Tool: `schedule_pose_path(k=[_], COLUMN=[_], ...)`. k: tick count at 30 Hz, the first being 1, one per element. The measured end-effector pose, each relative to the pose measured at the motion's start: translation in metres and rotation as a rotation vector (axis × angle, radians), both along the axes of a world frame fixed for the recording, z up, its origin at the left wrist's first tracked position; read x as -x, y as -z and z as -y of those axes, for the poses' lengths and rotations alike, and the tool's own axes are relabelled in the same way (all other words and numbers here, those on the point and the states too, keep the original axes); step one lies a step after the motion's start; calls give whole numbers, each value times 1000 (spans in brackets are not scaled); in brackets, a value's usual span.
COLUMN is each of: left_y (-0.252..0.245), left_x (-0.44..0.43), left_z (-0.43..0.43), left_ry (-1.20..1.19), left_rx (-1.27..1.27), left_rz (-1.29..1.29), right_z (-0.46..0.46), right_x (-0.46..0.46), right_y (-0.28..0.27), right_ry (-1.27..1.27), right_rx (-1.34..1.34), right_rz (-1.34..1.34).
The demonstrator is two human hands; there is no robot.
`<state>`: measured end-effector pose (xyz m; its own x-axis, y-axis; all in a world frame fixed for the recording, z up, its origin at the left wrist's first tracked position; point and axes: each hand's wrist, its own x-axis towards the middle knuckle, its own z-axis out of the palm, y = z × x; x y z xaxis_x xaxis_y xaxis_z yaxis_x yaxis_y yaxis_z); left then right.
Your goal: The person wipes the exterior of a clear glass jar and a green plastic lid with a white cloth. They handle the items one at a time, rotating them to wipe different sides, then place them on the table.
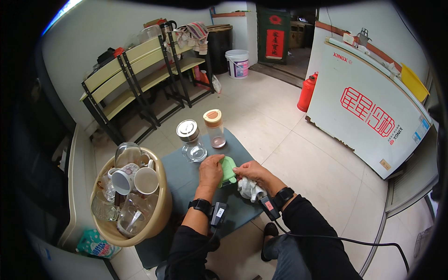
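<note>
A light-green plastic lid (228,168) with small tabs is held up over the grey-green table (185,183). My left hand (211,171) grips its left side. On the other side, the thumb and fingertips of my right hand (253,172) pinch the lid's edge, while a crumpled white cloth (250,189) hangs bunched beneath the same hand. What lies under the lid is mostly hidden. Just beyond my hands stand a clear glass jar (193,148) with a silver lid and a clear bottle (217,134) with a cream and brown cap, both upright.
To the left, a beige plastic basin (159,206) holds several glasses and mugs. A white chest freezer (367,101) stands at right beside a red vacuum flask (308,92). Folding chairs (145,63) line the wall, and a black cable (336,238) trails from my right wrist.
</note>
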<state>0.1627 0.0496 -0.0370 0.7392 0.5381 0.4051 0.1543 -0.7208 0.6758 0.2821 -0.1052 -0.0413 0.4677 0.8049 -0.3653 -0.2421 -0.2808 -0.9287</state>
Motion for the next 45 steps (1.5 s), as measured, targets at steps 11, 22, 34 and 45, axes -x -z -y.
schedule_pose_path(k=[11, 22, 34, 45], left_y=[-5, -14, -13, -34], left_x=[12, 5, -8, 44], left_z=[20, 27, 14, 10], left_ry=[35, -70, -236, -86], left_rx=[-407, -340, -26, -223], left_rz=[-308, -537, -656, -499], right_z=[-3, -13, 10, 1], right_x=[25, 36, 86, 60], right_y=[10, 30, 23, 30], right_ry=[262, 429, 354, 292], right_rx=[-190, -222, -256, -409], right_rz=[-49, -34, -48, -194])
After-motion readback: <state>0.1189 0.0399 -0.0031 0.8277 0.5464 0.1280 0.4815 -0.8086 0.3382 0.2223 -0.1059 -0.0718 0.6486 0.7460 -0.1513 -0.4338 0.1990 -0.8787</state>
